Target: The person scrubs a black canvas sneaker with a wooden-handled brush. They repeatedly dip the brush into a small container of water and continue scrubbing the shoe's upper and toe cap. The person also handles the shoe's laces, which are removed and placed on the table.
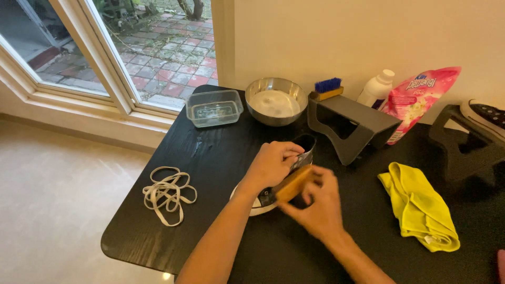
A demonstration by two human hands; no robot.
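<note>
Left edge of worktop (210,158): loose white laces (167,195), liable to be swept off. Front centre: left hand (273,163) clamped on black shoe (301,152); right hand (315,202) closed around wooden brush (292,183). Hard scrubbing could tip the shoe. Right: yellow cloth (418,205).

Pink pouch (419,98) leans behind white bottle (375,88), back right

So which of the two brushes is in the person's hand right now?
The wooden-backed brush, gripped by the right hand against the black shoe that the left hand steadies. The blue-bristled brush lies untouched on the dark stand by the wall.
</note>
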